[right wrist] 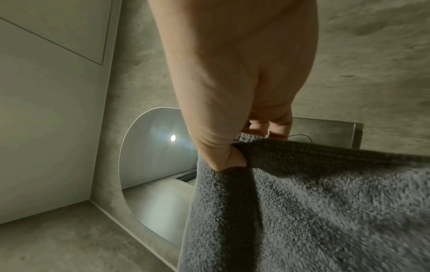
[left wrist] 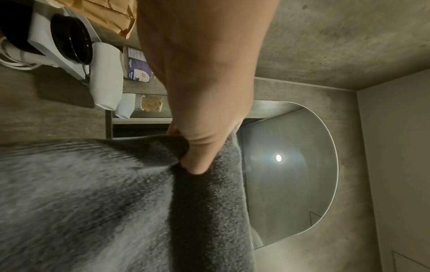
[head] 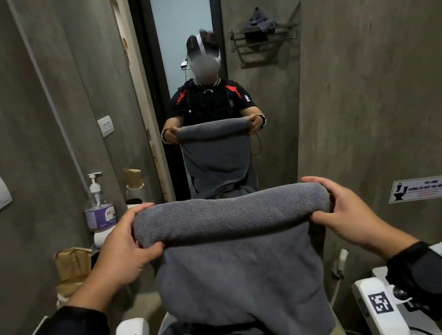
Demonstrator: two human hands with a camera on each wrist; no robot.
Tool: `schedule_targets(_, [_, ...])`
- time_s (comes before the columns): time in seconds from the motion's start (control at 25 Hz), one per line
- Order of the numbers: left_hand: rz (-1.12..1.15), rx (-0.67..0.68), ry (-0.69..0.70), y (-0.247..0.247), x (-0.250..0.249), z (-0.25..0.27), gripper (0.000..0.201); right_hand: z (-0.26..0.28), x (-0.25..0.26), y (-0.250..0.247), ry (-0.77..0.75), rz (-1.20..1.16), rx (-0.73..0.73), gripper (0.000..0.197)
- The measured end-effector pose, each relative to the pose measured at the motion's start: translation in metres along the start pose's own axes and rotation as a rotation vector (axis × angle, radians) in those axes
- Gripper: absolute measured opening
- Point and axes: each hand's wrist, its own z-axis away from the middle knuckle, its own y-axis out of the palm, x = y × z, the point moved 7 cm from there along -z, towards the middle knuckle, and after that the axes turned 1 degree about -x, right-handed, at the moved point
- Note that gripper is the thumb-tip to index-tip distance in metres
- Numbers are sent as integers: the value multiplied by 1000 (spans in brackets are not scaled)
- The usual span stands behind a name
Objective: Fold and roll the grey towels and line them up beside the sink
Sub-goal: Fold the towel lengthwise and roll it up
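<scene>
The grey towel (head: 237,252) hangs in the air above the sink (head: 165,331), its rolled top edge level between the left hand (head: 122,251) and right hand (head: 344,211), each pinching one end.

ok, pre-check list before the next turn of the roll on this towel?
1. Left hand grips the left end of the rolled part of the towel: ok.
2. Right hand grips the right end: ok.
3. Roll level and even across its width: ok in the head view.
4. Unrolled part hangs free: not ok, its lower end bunches in the sink.
5. Free spot beside the sink for the finished roll: cannot tell; the soap bottle and paper bag stand to the left.
6. Other towels already lined up: cannot tell, none in view.
</scene>
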Motion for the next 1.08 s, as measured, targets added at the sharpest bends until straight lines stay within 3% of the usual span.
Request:
schedule_targets(0.12, [-79,-13,37,-8,-7,2,70,1,2,-7,-1,-48,-85,55])
schedule_targets(0.28, [-21,-63,95,-22,-25,-1,45,-4,18,-20,-31,-54,-185,30])
schedule_targets(0.48, [69,-77,24,-23,-26,-11,45,-6,24,-22,20,-56,-216,14])
schedule_targets(0.6, [192,-122,-13,-20,-24,-9,45,-2,24,-19,47,-172,-228,26])
schedule_targets(0.72, [251,-174,-47,-19,-26,-7,45,1,29,-15,0,-111,-171,42])
schedule_targets(0.92, [291,-237,-46,-26,-32,-9,59,4,43,-15,-134,-53,-205,28])
schedule_targets(1.0, [334,-231,-64,-26,-31,-11,60,3,37,-10,-81,-188,-178,28])
schedule_targets(1.08, [409,-204,-120,-22,-28,-11,68,4,25,-4,4,-309,-81,41])
